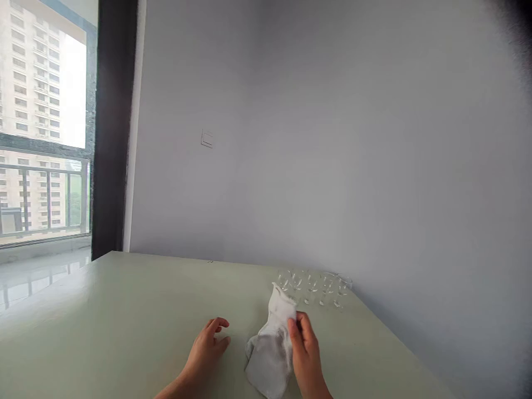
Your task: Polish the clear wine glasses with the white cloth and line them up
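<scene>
My right hand pinches a white and grey cloth along its right side. The cloth hangs bunched, its upper tip reaching up in front of the nearest glass and its lower end near the bottom edge of the view. To the left of the cloth, my left hand is held apart from it, with fingers curved, a gap between thumb and forefinger, and nothing in them. Beyond the cloth, several clear stemmed glasses stand close together; the cloth partly hides the leftmost one.
The pale green tabletop meets grey walls at the back and right. A light switch is on the back wall. At the left, past a dark frame, a window with a railing shows a tall building outside.
</scene>
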`<state>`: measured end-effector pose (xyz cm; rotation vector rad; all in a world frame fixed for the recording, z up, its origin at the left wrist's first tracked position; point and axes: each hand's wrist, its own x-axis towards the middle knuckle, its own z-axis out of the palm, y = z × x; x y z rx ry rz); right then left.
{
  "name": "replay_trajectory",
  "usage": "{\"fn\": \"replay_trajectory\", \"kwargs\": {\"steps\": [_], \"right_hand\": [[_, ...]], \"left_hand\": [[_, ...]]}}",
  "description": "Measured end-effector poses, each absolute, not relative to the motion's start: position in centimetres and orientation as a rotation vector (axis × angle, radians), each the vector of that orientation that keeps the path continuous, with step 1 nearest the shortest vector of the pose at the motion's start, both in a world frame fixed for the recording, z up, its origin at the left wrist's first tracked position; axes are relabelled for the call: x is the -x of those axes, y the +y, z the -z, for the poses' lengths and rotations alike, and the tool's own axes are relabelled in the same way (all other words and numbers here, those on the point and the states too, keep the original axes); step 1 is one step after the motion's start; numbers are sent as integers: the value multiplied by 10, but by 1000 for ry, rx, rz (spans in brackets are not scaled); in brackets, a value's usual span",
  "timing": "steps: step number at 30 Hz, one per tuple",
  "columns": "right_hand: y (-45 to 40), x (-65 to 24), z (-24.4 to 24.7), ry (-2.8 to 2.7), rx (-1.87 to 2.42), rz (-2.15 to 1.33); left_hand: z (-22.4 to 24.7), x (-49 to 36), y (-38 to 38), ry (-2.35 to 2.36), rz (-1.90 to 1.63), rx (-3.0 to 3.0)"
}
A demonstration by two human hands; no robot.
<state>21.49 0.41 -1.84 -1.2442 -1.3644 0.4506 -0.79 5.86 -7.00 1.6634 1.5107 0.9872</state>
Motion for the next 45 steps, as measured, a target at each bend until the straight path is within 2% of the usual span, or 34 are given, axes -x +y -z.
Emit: {"fn": "replay_trajectory", "kwargs": {"steps": [4,10,14,17,22,31,37,41,45], "right_hand": [[-6,-218,29,-2160,1127,-509],[-3,-222,54,-2341,1249,-182],[9,-213,88,-2478,1332,-177],[15,-215,94,-2455,1358,-237],[15,-254,67,-2380,1489,-288],[27,-411,75,-1986,2241,-50],[-13,-506,75,-1479,2703,9],[-31,-509,78,-1315,2813,32],[-18,-463,79,-1446,2747,36]], "left_hand": [[74,13,66,1528,-1013,-1649],[77,19,74,1566,-1023,-1596],[78,19,73,1572,-999,-1590],[77,20,73,1576,-983,-1588],[77,22,73,1577,-955,-1556],[87,28,81,1576,-906,-1593],[96,28,86,1560,-927,-1574],[95,26,87,1570,-932,-1599],[89,24,87,1600,-934,-1617]]}}
